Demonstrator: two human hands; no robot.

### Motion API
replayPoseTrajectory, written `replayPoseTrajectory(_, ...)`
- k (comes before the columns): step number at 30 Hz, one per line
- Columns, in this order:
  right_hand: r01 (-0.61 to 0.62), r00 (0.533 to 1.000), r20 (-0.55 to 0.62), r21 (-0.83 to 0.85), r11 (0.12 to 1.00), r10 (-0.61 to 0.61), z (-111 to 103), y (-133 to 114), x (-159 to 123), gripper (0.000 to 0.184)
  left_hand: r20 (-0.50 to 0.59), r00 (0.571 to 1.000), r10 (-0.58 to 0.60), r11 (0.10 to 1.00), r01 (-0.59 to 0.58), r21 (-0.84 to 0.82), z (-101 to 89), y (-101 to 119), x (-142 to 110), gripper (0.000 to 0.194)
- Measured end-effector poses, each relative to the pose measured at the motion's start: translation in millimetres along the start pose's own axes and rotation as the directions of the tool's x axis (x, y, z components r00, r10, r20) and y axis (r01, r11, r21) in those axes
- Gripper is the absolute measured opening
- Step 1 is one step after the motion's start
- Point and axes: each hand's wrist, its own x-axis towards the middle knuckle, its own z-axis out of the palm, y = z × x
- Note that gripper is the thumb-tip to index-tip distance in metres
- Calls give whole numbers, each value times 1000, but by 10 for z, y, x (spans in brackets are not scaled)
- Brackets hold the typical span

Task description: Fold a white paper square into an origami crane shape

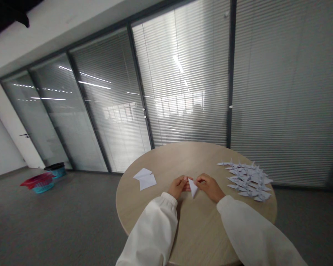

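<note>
Pinching one folded paper triangle (193,187) between two nearly closed hands (178,186) (209,187); two loose paper sheets (145,178) lie nearby.

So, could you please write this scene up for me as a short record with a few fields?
left hand: left hand, fingers on the top of a folded white paper triangle
right hand: right hand, fingers on the triangle's other upper corner
surface: round light wood table
left on table: loose white paper sheets
right on table: pile of folded paper cranes
floor: teal basket with red cloth, second teal basket with black top
background: glass partition with slatted blinds
</note>
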Motion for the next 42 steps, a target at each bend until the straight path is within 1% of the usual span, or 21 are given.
replayPoseTrajectory(8, 15, 1000, 3, -5, 1000, -15, 2, 14, -1, 16, -10, 1000, -15, 1000, 15, 27, 4, 14, -8, 50)
replayPoseTrajectory(14, 0, 1000, 7, 3, 1000, 0, 7, 4, -3, 16, -39, 999, -3, 998, 6, 69, 32, 39, -16, 44)
replayPoseTrajectory(20, -10, 1000, 8, 17, 1000, 10, 1, 12, -7, 20, -68, 997, 45, 994, -38, 104, 68, 22, -4, 39)
replayPoseTrajectory(22, -44, 999, 19, 62, 997, 43, 9, 22, -7, 21, -84, 993, 80, 989, -68, 134, 66, 22, -2, 38)
replayPoseTrajectory(24, -114, 993, 36, 163, 980, 109, 27, 35, -5, 21, -97, 987, 129, 978, -111, 174, 57, 38, -5, 36)
replayPoseTrajectory(26, -204, 979, 77, 300, 932, 189, 50, 47, -3, 30, -108, 978, 181, 965, -155, 211, 46, 65, -12, 35)
replayPoseTrajectory(28, -278, 960, 142, 406, 871, 241, 69, 53, -2, 40, -113, 969, 219, 955, -189, 230, 40, 91, -17, 34)
replayPoseTrajectory(30, -305, 949, 217, 442, 843, 229, 71, 50, -2, 39, -102, 964, 244, 948, -215, 233, 40, 106, -16, 34)
replayPoseTrajectory(32, -281, 950, 250, 431, 857, 186, 55, 38, -4, 36, -82, 961, 266, 943, -241, 228, 44, 112, -13, 33)
replayPoseTrajectory(34, -235, 962, 227, 401, 886, 153, 29, 23, -5, 37, -72, 956, 285, 937, -262, 231, 48, 112, -9, 33)
replayPoseTrajectory(36, -201, 974, 173, 367, 908, 146, 3, 9, -6, 37, -71, 954, 292, 932, -267, 245, 50, 113, -8, 32)
replayPoseTrajectory(39, -180, 982, 121, 330, 927, 148, -18, -5, -6, 37, -77, 955, 285, 931, -257, 257, 48, 114, -6, 33)
replayPoseTrajectory(42, -175, 984, 93, 325, 929, 153, -22, -18, -7, 36, -83, 957, 277, 940, -251, 232, 39, 102, 0, 34)
